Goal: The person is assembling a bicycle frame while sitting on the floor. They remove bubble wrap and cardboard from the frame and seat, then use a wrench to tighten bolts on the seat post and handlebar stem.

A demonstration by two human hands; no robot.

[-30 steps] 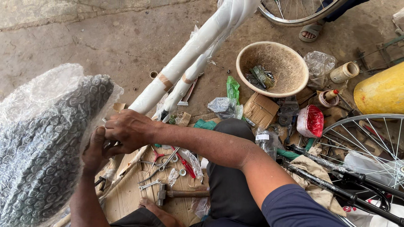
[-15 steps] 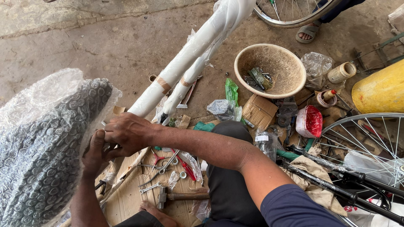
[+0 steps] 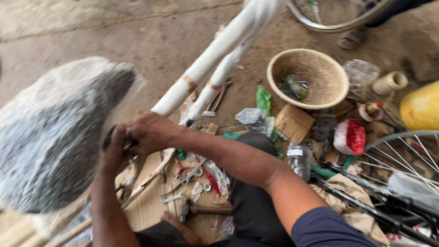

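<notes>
A bicycle saddle [image 3: 55, 137] wrapped in bubble plastic fills the left of the view, blurred. Both my hands meet just under its right edge. My right hand [image 3: 151, 131] is clenched over the fitting beneath the saddle, its arm reaching in from the lower right. My left hand [image 3: 116, 148] comes up from below and grips a small metal tool [image 3: 130, 146] right against the right hand. What the fingers cover is hidden. White wrapped frame tubes [image 3: 215, 59] run from my hands up to the top of the view.
A cardboard sheet [image 3: 151, 206] on the ground carries a hammer [image 3: 201, 210], red-handled pliers [image 3: 183, 169] and small parts. Farther right stand a tan bowl [image 3: 320, 96], a yellow container [image 3: 420, 110] and a spoked wheel [image 3: 402, 155]. Another person's sandalled foot [image 3: 352, 40] is at the top.
Both hands stay pressed together under the saddle. The view has swung a little, and the saddle now looks bigger and blurred.
</notes>
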